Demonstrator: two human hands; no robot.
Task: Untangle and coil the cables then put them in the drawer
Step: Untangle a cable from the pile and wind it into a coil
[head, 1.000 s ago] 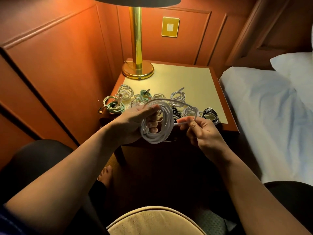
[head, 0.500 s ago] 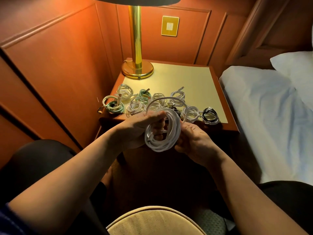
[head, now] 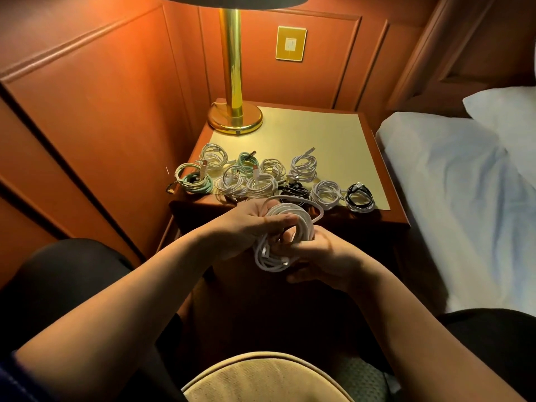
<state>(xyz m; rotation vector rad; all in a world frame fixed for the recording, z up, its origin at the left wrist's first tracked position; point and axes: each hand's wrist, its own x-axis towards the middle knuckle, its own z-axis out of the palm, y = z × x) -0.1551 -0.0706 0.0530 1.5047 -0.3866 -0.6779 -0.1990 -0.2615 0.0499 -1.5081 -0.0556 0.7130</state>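
A white cable coil point(head: 293, 224) hangs in front of the nightstand's front edge, held between both hands. My left hand point(head: 249, 224) grips the coil's upper left side, thumb over the loops. My right hand point(head: 316, 256) holds the coil's lower right part, fingers curled through the loops. A loose loop of the same cable arches over the top toward the right. Several coiled cables point(head: 261, 184), white, teal and black, lie in rows on the nightstand top point(head: 333, 140). The nightstand's front below the hands is in deep shadow, and no drawer can be made out.
A brass lamp point(head: 232, 111) stands at the nightstand's back left corner. A wood-panelled wall closes the left side. A bed with white sheets point(head: 464, 198) lies to the right. A beige cushion edge point(head: 261, 378) shows at the bottom between my knees.
My right hand drew in from the cable's loose end to the coil's lower right side. The big loop over the coil shrank. The coil dropped slightly lower.
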